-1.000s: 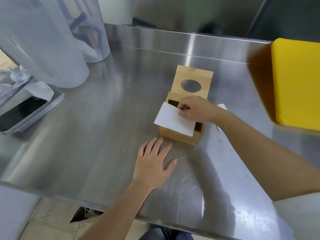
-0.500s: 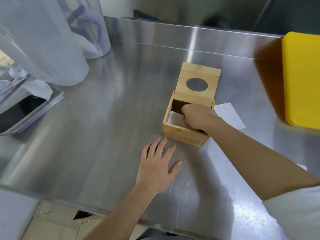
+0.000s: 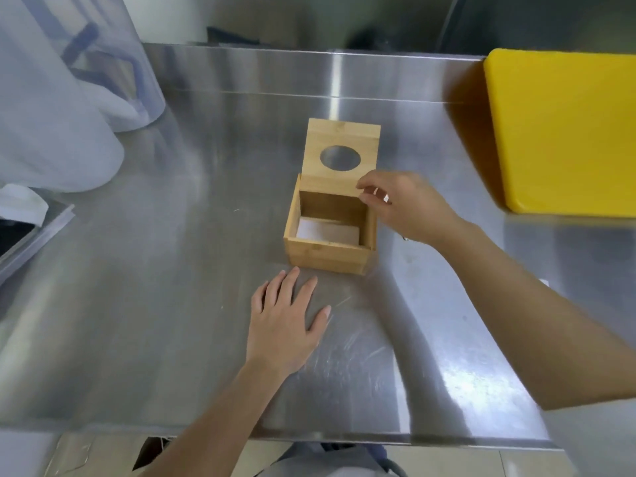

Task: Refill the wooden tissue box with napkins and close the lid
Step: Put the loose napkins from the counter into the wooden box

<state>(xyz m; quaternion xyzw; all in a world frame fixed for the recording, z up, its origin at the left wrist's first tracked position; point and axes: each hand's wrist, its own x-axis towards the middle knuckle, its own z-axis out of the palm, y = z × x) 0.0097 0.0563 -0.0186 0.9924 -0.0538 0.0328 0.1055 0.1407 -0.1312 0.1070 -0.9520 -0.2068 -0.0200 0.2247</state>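
- One wooden tissue box (image 3: pixel 327 254) stands near the middle of the steel table (image 3: pixel 172 304), and its hinged lid (image 3: pixel 344 139) is raised upright at the far side, the oval hole facing the camera.
- Inside the box, white napkins (image 3: pixel 327 232) lie flat on the bottom, well below the rim.
- Just beside the box's far right corner is the right hand (image 3: pixel 413 208), its fingers loosely curled with a gap between thumb and forefinger; the fingertips (image 3: pixel 364 184) are at the lower edge of the lid, though whether they touch it I cannot tell. A small white patch shows between the fingers, and I cannot tell whether the hand has hold of anything.
- Nearer the camera, the left hand (image 3: pixel 285 325) rests palm down on the table, fingers spread flat and grasping nothing, its fingertips just short of the box's near wall.
- Off to the right, well apart from the box, a yellow board (image 3: pixel 564 132) lies on the table.
- At the far left stand pale translucent plastic-wrapped rolls (image 3: pixel 58 108), with a dark tray (image 3: pixel 31 235) at the left edge.
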